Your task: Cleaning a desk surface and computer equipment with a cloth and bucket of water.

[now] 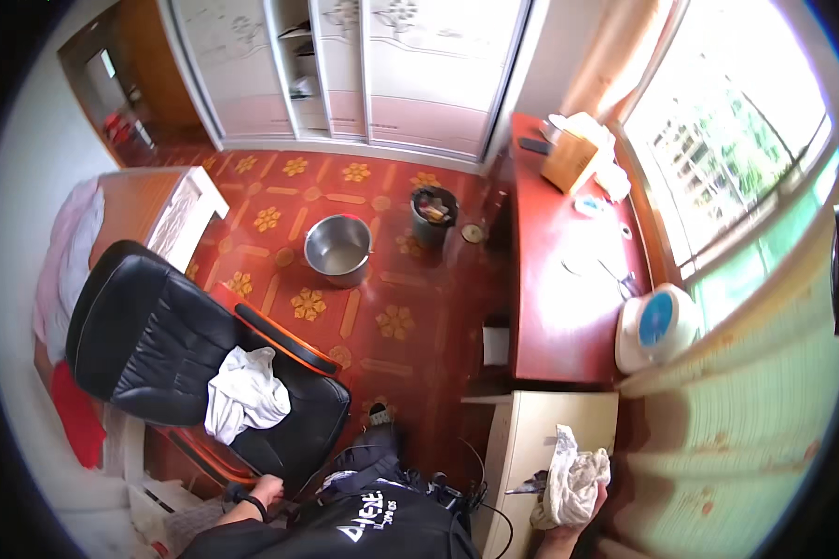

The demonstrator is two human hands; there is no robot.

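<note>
Out to the right, my right hand (599, 503) is closed on a crumpled off-white cloth (573, 484), held over the cream cabinet (559, 410). Part of the cloth sticks up, and the fingers are mostly hidden behind it. My left hand (268, 489) is low at the left, its fingers curled beside the seat edge and armrest end of a black office chair (303, 405). Whatever those fingers grip cannot be made out. A white cloth (247, 396) lies bunched on the chair seat.
A metal bucket (338, 250) stands on the patterned red floor, with a filled trash bin (433, 219) beyond it. Along the window runs a dark red desk (564, 326) bearing a cardboard box (570, 160) and a white appliance (657, 326). Sliding wardrobe doors (429, 74) close the far side.
</note>
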